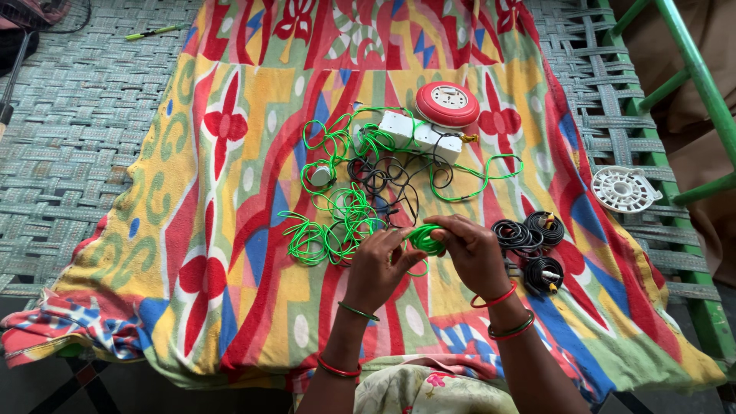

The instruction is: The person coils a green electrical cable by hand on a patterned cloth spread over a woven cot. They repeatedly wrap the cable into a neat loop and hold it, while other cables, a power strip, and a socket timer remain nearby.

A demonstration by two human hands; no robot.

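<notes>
Fingertips of left hand [377, 262] and right hand [469, 249] clamp small wound coil of thin green cable [424, 239], keeping loops tight; loose green cable tangle [337, 222] trails toward 10 o'clock; finished black coiled cables [533, 249] parked at 3 o'clock.

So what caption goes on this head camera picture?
Left hand and right hand hold a green wire coil above a colourful cloth.

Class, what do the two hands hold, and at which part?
Both hands, left hand and right hand, grip a small wound coil of thin green wire by its rim.
</notes>
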